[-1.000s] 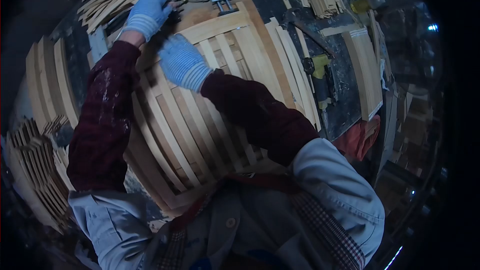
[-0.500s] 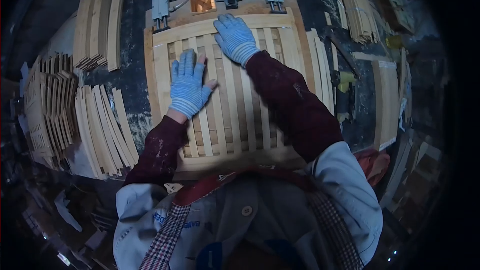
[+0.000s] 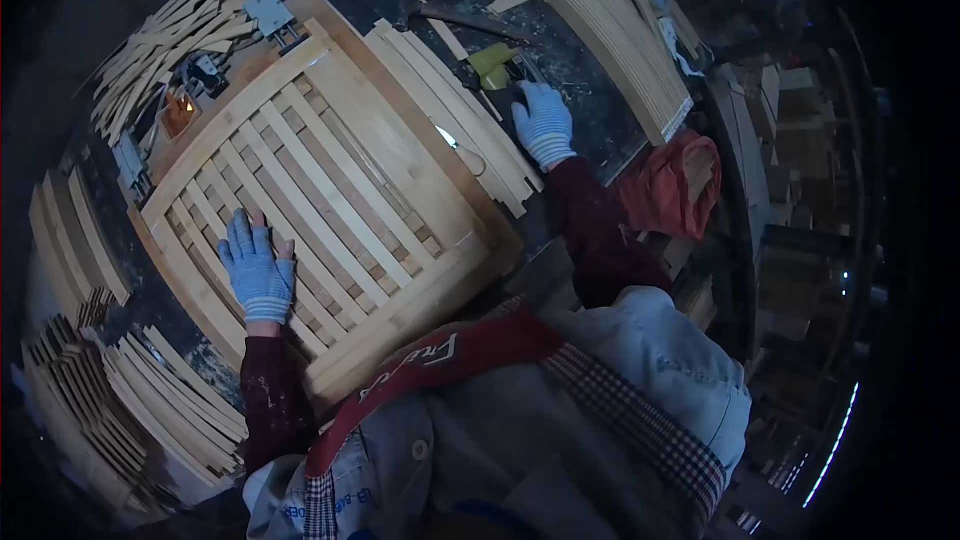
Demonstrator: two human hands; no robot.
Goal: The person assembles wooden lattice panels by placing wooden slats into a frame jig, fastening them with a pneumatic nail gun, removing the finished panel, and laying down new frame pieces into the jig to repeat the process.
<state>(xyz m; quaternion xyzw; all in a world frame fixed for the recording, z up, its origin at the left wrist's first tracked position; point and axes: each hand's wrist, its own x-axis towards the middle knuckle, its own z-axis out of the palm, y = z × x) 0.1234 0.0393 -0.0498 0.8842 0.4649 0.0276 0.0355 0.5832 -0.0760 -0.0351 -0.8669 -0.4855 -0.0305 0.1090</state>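
My left hand [image 3: 258, 265], in a blue-and-white striped knit glove with some fingertips bare, lies flat and spread on the slats of a wooden slatted panel [image 3: 400, 165]. The panel has a curved top rail and rests on a wooden jig. Off to the panel's right, my right hand [image 3: 545, 122], gloved alike, curls over the dark body of a green-and-black power tool [image 3: 491, 67] lying on the bench. The hand covers much of the tool, and its fingertips are partly hidden. A hammer [image 3: 470, 24] lies just beyond the tool.
Metal clamps [image 3: 268, 12] stand at the jig's far edge, with a heap of thin strips [image 3: 165, 35] behind. Stacked slats [image 3: 165, 405] lie at left, long strips [image 3: 450, 105] beside the jig, a bundle of boards [image 3: 620, 55] at right. A red bag [image 3: 670, 185] sits by the bench edge.
The view has turned to the right. My right hand has left the panel's top rail and reached over to the power tool. My left hand stays flat on the slats.
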